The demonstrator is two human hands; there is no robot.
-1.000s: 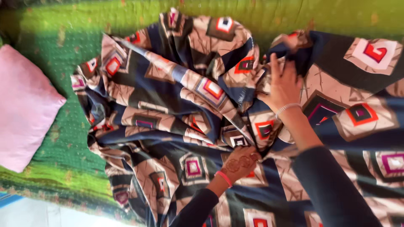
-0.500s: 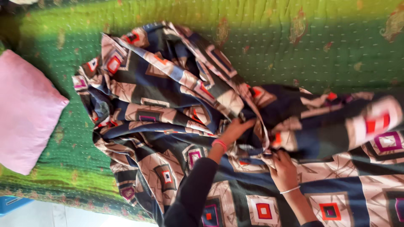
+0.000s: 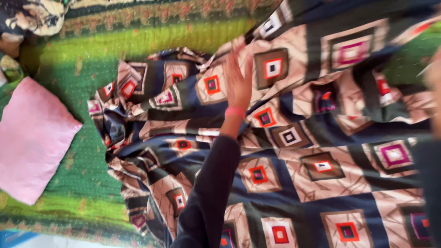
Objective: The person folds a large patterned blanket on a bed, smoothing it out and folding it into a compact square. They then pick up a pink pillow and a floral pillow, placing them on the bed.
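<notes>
Spreading across most of the view, one large patterned sheet (image 3: 294,151) covers the bed (image 3: 138,41); it is dark blue and beige with nested squares in red, orange and magenta. Its right and lower parts lie fairly flat, while its left part is bunched into folds that end in a crumpled edge near the middle of the green quilted bedcover (image 3: 82,151). The upper right part of the sheet is lifted and blurred.

One hand shows clearly: the left hand (image 3: 239,82), on a dark sleeve with a pink band at the wrist, lies flat and open on the sheet, fingers stretched toward the far side and gripping nothing. Of the right hand (image 3: 434,87) only a blurred sliver shows at the right edge, perhaps raised by the lifted cloth; whether it is clenched or released cannot be told.

One pink pillow (image 3: 34,138) rests on the bedcover at the left, apart from the sheet's bunched edge, with a strip of bare green between them. One more rumpled patterned cloth (image 3: 32,16) sits in the upper left corner. A broad band of bedcover is bare along the far side, above the folds. The bed's near edge runs along the lower left, where a patch of pale floor (image 3: 55,241) shows.
</notes>
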